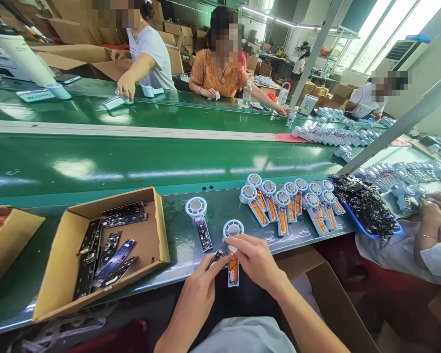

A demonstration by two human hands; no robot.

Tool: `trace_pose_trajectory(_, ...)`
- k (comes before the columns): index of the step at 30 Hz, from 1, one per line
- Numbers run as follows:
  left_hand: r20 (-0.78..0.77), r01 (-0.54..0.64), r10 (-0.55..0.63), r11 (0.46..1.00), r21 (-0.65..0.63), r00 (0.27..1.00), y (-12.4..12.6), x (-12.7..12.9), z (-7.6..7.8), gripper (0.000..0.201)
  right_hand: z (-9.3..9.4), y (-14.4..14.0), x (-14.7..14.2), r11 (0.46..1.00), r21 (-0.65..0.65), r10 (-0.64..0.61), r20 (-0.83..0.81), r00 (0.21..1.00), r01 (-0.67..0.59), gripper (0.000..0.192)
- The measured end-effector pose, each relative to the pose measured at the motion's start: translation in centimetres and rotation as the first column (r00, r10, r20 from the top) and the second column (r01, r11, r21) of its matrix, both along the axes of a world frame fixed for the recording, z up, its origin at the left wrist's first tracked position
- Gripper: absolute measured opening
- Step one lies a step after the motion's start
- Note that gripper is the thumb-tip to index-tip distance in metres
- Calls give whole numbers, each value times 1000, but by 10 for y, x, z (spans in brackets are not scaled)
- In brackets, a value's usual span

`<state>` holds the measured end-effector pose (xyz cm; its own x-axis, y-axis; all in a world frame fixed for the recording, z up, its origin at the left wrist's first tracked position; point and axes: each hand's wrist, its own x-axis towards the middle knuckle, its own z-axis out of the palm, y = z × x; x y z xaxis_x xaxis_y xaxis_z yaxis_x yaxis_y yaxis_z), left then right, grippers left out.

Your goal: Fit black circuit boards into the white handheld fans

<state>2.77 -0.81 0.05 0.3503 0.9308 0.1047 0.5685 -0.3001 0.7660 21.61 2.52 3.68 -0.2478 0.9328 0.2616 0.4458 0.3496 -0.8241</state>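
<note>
My right hand [255,259] grips a small hand-fan half shell [232,229] with a round white head and an orange battery in its handle, at the near edge of the bench. My left hand [200,289] pinches a narrow black circuit board [215,258] and holds it against the shell's handle. Another shell with a black board fitted [199,220] lies just to the left on the bench. A row of several shells with orange batteries [290,203] lies to the right.
An open cardboard box [158,220] of black circuit boards sits at my left, another box [11,240] further left. A blue tray [367,230] heaped with boards is at right beside a co-worker's hands [431,206]. A green conveyor belt [132,162] runs beyond; other people work across it.
</note>
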Motion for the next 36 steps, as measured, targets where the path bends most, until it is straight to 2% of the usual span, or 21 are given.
trace_pose_trajectory(2,51,-50,55,995,-86,997,-1,0,3,49,-4,0,-8,987,-156,-45,-104,994,28,27)
trace_pose_trajectory(4,92,-116,137,973,-198,986,-2,0,6,36,-6,0,-12,952,-303,-109,-204,973,43,20)
trace_pose_trajectory(6,126,-164,208,943,-288,970,-3,2,10,26,-6,-1,-11,936,-352,-94,-245,965,1,12)
trace_pose_trajectory(11,181,-171,255,907,-385,950,-1,9,19,25,1,-3,-4,969,-224,64,-175,982,-104,15)
trace_pose_trajectory(19,274,-156,306,875,-459,912,7,18,27,38,2,-7,-5,993,-77,79,-67,995,-84,17)
trace_pose_trajectory(25,334,-182,423,807,-563,842,5,21,23,33,-10,-9,-5,994,78,64,103,993,-73,19)
trace_pose_trajectory(28,366,-220,481,794,-566,797,2,23,22,32,-12,-9,-7,987,147,46,164,985,-70,21)
trace_pose_trajectory(31,369,-257,511,792,-554,777,-1,21,20,43,-11,-8,-9,980,195,8,166,986,-41,19)
trace_pose_trajectory(33,342,-288,510,800,-527,790,-2,19,19,47,-9,-7,-11,976,220,-31,165,986,-6,19)
trace_pose_trajectory(36,262,-336,479,830,-445,837,-4,17,17,41,-5,-4,-12,981,191,-53,151,987,24,19)
